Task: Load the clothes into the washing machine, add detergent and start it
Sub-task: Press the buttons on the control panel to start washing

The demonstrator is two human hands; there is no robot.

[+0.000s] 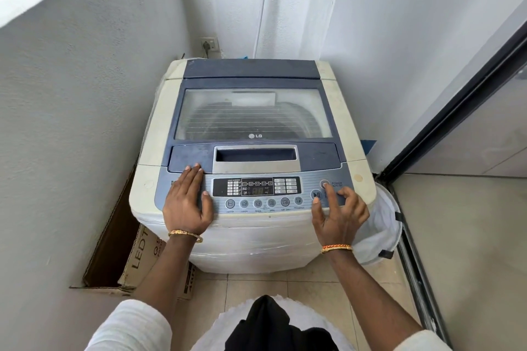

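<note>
A top-loading washing machine stands in a corner with its blue glass lid down. Through the glass I see the ribbed drum; its contents are unclear. My left hand lies flat, fingers apart, on the left end of the control panel. My right hand is at the panel's right end, its index fingertip on the round power button, the thumb by the start/pause button. The display shows faint red digits. A white basket holding dark clothes sits on the floor below me.
A cardboard box is wedged between the machine and the left wall. A white mesh laundry bag leans at the machine's right side. A wall socket and a white hose are behind. A sliding door frame runs along the right.
</note>
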